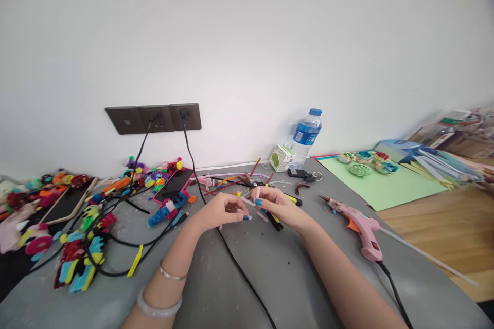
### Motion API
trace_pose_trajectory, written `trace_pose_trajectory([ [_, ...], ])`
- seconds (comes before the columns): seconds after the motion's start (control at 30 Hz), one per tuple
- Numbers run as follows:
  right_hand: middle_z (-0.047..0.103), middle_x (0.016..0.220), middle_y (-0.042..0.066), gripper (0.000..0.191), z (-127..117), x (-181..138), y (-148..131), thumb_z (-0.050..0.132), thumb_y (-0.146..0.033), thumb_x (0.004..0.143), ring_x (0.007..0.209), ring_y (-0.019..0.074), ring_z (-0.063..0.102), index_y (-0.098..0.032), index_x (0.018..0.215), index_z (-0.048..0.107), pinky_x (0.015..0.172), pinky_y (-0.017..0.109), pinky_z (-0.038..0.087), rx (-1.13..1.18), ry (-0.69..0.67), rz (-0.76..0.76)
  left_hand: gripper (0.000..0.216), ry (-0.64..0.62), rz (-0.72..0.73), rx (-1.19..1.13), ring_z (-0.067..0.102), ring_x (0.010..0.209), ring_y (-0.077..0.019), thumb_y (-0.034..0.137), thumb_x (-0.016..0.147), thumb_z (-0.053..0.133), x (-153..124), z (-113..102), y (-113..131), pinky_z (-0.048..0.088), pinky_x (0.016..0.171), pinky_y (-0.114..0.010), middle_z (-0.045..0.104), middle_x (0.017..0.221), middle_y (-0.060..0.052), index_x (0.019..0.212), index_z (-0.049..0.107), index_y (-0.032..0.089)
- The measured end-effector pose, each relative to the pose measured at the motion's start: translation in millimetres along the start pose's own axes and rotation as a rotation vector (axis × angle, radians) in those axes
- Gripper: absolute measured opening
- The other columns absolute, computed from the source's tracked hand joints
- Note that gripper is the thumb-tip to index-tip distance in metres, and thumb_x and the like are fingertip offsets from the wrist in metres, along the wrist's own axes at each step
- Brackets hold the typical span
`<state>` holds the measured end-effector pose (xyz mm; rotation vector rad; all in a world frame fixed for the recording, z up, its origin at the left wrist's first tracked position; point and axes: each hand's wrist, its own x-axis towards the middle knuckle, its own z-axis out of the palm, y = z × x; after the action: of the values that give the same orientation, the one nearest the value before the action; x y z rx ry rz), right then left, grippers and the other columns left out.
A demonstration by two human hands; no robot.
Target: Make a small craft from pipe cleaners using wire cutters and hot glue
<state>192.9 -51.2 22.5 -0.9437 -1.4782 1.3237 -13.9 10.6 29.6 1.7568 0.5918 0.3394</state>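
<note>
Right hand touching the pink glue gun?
Apart. The head view shows the right hand at mid-table, with bare grey tabletop between it and the pink glue gun lying further right.

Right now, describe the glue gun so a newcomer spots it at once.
On the grey table, look right of the person's right hand, toward the green sheet. There lies a pink glue gun, alone on bare grey. Its pistol shape, orange trigger and trailing black cord match nothing nearby.
</note>
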Motion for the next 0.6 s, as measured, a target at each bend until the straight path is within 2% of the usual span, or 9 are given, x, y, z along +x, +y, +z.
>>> trace_pose_trajectory([
  [0.1,0.051,0.075,-0.001,0.035,-0.8,4.2,3.2,0.071,-0.051,0.08,0.065,0.0117,0.043,-0.019,0.073,0.058,0.062,0.025,0.036,0.018,0.167,-0.107,0.017,0.088,0.048,0.1,0.046,0.065,-0.0104,0.028,0.076,0.067,2.4,0.4,-3.2,0.036,0.06,-0.022,0.061,0.079,-0.002,0.087,0.07,0.015],
  [0.23,0.054,0.07,0.0,0.035,-1.1,9.3,6.7,0.073,-0.052,0.077,0.065,0.0132,0.045,-0.019,0.071,0.061,0.063,0.027,0.04,-0.036,0.287,-0.15,0.029,0.28,0.04,-0.038,0.048,0.068,-0.0113,0.041,0.08,0.064,9.3,6.1,-7.5,0.037,0.058,-0.022,0.061,0.086,-0.004,0.093,0.067,0.015],
  [0.3,0.057,0.07,0.001,0.034,-0.8,11.1,10.3,0.074,-0.052,0.076,0.065,0.014,0.047,-0.02,0.073,0.064,0.063,0.028,0.042,-0.057,0.306,-0.167,0.039,0.352,-0.013,-0.197,0.046,0.065,-0.0103,0.051,0.079,0.063,12.4,10.6,-7.4,0.034,0.054,-0.02,0.059,0.081,-0.003,0.092,0.065,0.015],
  [0.37,0.06,0.073,0.002,0.032,0.1,12.4,14.7,0.074,-0.051,0.076,0.066,0.0151,0.051,-0.02,0.075,0.065,0.065,0.03,0.045,-0.056,0.309,-0.187,0.046,0.374,-0.045,-0.333,0.041,0.06,-0.008,0.058,0.075,0.066,14.6,15.5,-5.7,0.03,0.051,-0.019,0.056,0.077,-0.002,0.088,0.065,0.014],
  [0.5,0.062,0.074,0.003,0.029,4.1,13.6,20.7,0.074,-0.048,0.077,0.071,0.0167,0.056,-0.02,0.077,0.065,0.069,0.031,0.048,-0.052,0.271,-0.196,0.052,0.371,-0.049,-0.455,0.034,0.056,-0.0058,0.06,0.066,0.075,16.0,22.8,-1.4,0.027,0.048,-0.019,0.049,0.069,0.002,0.084,0.063,0.013],
  [0.6,0.061,0.076,0.002,0.028,7.7,13.0,20.2,0.071,-0.047,0.081,0.072,0.0158,0.055,-0.02,0.079,0.063,0.069,0.029,0.046,-0.065,0.231,-0.184,0.051,0.376,-0.037,-0.488,0.033,0.056,-0.006,0.059,0.065,0.076,15.7,24.7,-1.1,0.026,0.047,-0.019,0.044,0.065,0.004,0.083,0.061,0.014],
])
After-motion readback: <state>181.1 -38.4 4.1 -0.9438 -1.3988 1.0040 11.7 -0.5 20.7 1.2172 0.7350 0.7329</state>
